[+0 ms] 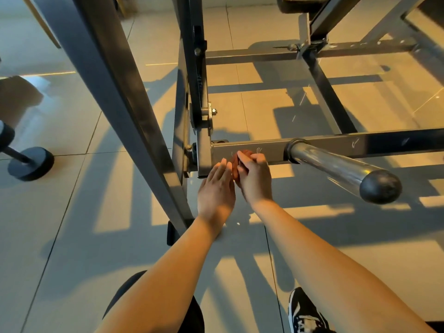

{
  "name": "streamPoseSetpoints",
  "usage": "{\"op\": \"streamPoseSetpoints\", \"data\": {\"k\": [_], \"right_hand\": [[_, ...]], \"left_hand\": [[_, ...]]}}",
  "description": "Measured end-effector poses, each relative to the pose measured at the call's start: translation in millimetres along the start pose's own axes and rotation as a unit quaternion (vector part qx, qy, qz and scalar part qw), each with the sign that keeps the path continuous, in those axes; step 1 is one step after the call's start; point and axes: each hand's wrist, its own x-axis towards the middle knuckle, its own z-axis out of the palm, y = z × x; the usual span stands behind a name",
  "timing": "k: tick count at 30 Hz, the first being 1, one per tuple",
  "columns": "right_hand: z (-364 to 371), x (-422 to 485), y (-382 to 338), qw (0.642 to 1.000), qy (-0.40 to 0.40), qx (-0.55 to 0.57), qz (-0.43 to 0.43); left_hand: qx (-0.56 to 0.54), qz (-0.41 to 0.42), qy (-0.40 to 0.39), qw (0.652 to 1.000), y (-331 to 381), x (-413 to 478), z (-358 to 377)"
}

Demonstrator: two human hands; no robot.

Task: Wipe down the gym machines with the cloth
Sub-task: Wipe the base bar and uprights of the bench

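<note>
A small reddish-brown cloth (236, 162) is bunched between my two hands, low in front of the grey gym machine frame (252, 150). My right hand (254, 179) grips the cloth with curled fingers, right against the frame's horizontal bar. Beside it, my left hand (216, 188) has its fingers straight and lies against the cloth's left side. Most of the cloth is hidden by the hands.
A chrome weight peg with a black end cap (341, 169) sticks out toward me on the right. A slanted grey post (120, 97) crosses on the left. A dumbbell (26, 162) lies on the tiled floor at far left. My shoe (305, 311) is at the bottom.
</note>
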Motion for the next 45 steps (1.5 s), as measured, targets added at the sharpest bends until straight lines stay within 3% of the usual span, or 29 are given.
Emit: {"op": "streamPoseSetpoints", "data": {"k": [3,7,9,12,14,19,25,27,31,37,42,45], "right_hand": [[0,1,-8,0.997,-0.029,0.011,-0.077],[-5,8,9,0.998,-0.003,0.053,0.030],[1,5,-1,0.997,0.012,0.064,0.031],[9,2,-17,0.991,-0.044,0.124,0.005],[1,5,-8,0.994,-0.050,0.099,-0.014],[-18,10,21,0.996,0.030,0.012,0.081],[6,3,-22,0.994,-0.065,0.060,-0.059],[-6,5,-7,0.996,-0.058,0.043,-0.049],[-14,8,18,0.998,0.007,0.032,0.058],[8,5,-18,0.992,-0.082,0.063,-0.071],[-12,8,24,1.000,-0.007,0.001,0.017],[7,2,4,0.999,-0.027,-0.016,-0.033]], "left_hand": [[0.039,0.019,0.012,0.999,-1,5,-6],[0.062,0.038,0.006,0.997,-11,17,-12],[0.051,0.045,0.001,0.998,-15,16,-7],[0.015,0.044,-0.007,0.999,-16,15,-2],[0.006,0.044,-0.007,0.999,-20,14,-4],[0.010,0.039,-0.007,0.999,-25,8,-4],[-0.033,0.034,-0.003,0.999,-29,9,-3],[-0.032,0.022,0.005,0.999,-27,9,-5],[0.005,0.024,0.010,1.000,-24,6,1],[-0.029,0.024,-0.002,0.999,-29,9,-6],[-0.025,0.014,0.002,1.000,-28,7,-5],[-0.050,-0.007,-0.003,0.999,-30,9,-3]]}}
